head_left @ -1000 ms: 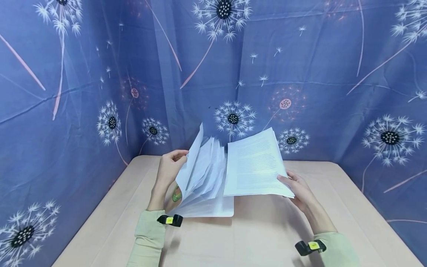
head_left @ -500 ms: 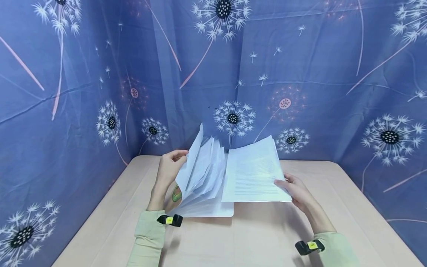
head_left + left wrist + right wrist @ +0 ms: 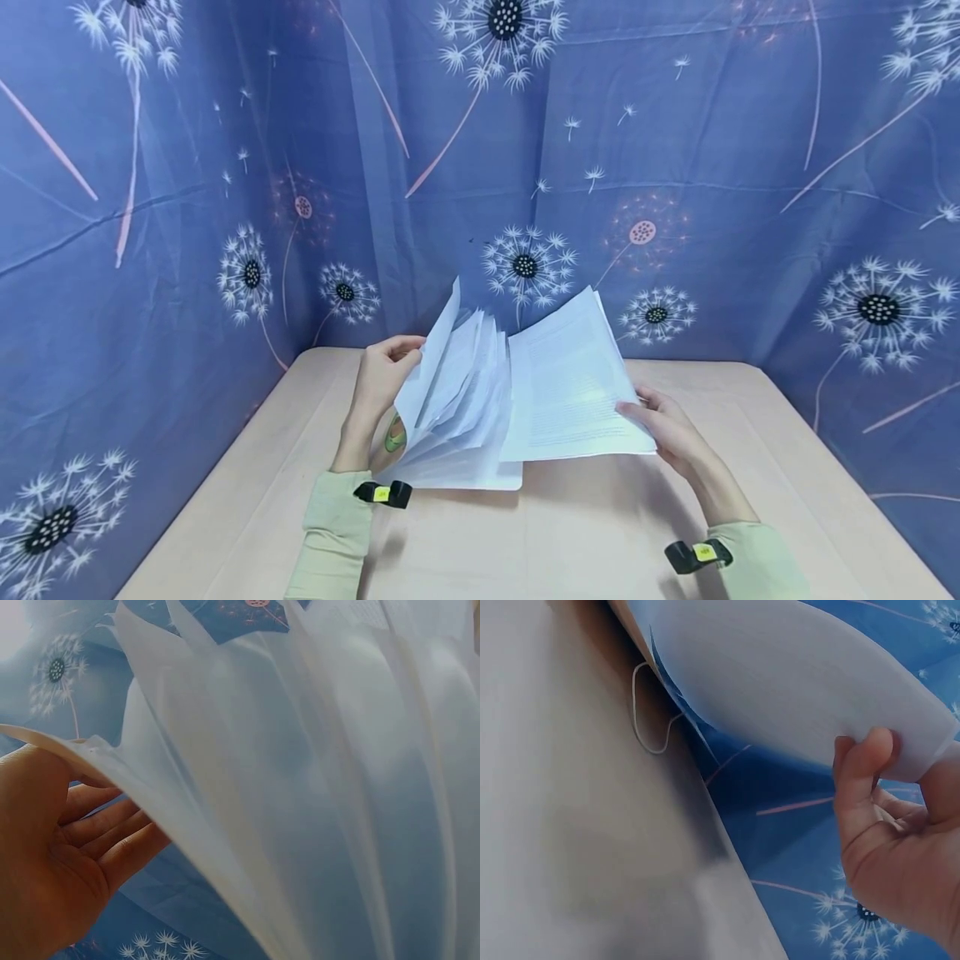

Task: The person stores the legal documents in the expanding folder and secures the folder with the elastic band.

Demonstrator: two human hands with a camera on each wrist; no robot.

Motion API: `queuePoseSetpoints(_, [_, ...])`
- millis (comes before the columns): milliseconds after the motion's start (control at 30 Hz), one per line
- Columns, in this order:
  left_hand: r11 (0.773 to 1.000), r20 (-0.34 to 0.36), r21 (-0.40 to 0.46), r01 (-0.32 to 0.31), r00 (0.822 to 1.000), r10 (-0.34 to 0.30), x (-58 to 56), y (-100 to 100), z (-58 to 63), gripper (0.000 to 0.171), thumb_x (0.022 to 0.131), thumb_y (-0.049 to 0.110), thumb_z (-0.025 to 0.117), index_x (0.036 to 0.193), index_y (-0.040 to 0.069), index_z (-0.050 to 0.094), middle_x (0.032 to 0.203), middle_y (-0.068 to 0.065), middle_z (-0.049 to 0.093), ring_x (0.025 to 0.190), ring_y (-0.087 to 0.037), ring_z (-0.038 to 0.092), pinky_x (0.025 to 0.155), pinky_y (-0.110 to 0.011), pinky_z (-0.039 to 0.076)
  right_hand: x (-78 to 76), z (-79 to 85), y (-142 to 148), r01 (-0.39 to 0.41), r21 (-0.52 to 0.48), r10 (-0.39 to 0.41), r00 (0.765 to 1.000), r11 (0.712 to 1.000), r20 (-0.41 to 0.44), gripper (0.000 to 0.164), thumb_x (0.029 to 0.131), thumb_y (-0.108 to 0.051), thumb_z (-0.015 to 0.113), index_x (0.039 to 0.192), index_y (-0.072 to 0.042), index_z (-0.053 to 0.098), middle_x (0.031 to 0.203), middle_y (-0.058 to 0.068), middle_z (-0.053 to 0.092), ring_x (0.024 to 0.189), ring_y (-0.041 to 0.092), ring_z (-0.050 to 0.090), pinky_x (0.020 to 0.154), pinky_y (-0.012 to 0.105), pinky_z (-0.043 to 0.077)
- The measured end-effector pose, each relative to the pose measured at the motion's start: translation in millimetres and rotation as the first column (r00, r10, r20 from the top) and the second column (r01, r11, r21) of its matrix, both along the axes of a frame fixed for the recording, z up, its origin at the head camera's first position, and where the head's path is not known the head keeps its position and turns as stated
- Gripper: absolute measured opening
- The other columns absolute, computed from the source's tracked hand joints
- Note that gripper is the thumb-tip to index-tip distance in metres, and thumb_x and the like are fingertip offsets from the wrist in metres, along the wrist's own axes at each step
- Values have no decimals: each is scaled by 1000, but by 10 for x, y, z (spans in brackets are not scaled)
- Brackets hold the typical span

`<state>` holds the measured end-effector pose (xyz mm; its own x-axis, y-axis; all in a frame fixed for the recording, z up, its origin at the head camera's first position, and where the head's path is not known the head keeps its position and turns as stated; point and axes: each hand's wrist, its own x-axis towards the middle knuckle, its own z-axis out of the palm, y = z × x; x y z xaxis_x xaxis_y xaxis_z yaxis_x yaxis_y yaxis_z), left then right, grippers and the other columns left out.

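Note:
A folder with fanned translucent leaves (image 3: 300,772) stands spread at the middle of the table in the head view. My left hand (image 3: 382,375) pinches the edge of its raised left cover (image 3: 431,362) between thumb and fingers. Part of a green picture (image 3: 395,436) shows on that cover's outer side. To the right, my right hand (image 3: 675,429) holds a thin stack of printed paper sheets (image 3: 573,379) by the lower right corner, thumb on top. The sheets tilt up, their left edge right beside the folder's leaves. In the right wrist view the fingertips (image 3: 881,746) press the stack's underside.
Both hands work above a pale beige tabletop (image 3: 585,533). Blue cloth (image 3: 465,167) with dandelion prints hangs behind and at the sides. A thin white cord loop (image 3: 635,712) hangs below the paper in the right wrist view. Black bands (image 3: 382,495) sit on both wrists.
The right hand first lowered the sheets, moving slightly left; their top edge has since swung left and up. The left hand and folder have stayed almost still.

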<state>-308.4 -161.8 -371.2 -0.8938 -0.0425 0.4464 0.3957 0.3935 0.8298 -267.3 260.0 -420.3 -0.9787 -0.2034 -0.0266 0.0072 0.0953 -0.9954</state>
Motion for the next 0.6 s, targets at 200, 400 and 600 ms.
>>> queuePoseSetpoints(200, [1000, -2, -2, -2, 1000, 2, -12, 0, -4, 24, 91, 13, 61, 109, 12, 77, 97, -11, 75, 81, -16, 64, 71, -24, 50, 25, 49, -57, 26, -7, -26, 1000, 1000, 3, 63, 102, -23, 54, 151, 9, 28, 100, -7, 72, 84, 10, 72, 72, 30, 59])
queuePoseSetpoints(400, [1000, -8, -1, 6, 1000, -6, -19, -6, -7, 23, 92, 12, 62, 110, 11, 77, 97, -12, 75, 81, -18, 63, 70, -23, 49, 40, 84, -103, 49, -71, -47, 998, 996, 30, 62, 103, -22, 51, 151, 9, 28, 97, -9, 72, 82, 8, 71, 68, 26, 58])
queuePoseSetpoints(600, [1000, -18, 7, 4, 1000, -4, -18, 5, -7, 23, 91, 11, 61, 108, 11, 77, 95, -12, 75, 80, -18, 63, 69, -24, 50, 46, 95, -169, 46, -110, -43, 999, 993, 26, 61, 102, -21, 52, 149, 11, 30, 96, -8, 73, 81, 8, 71, 67, 24, 58])
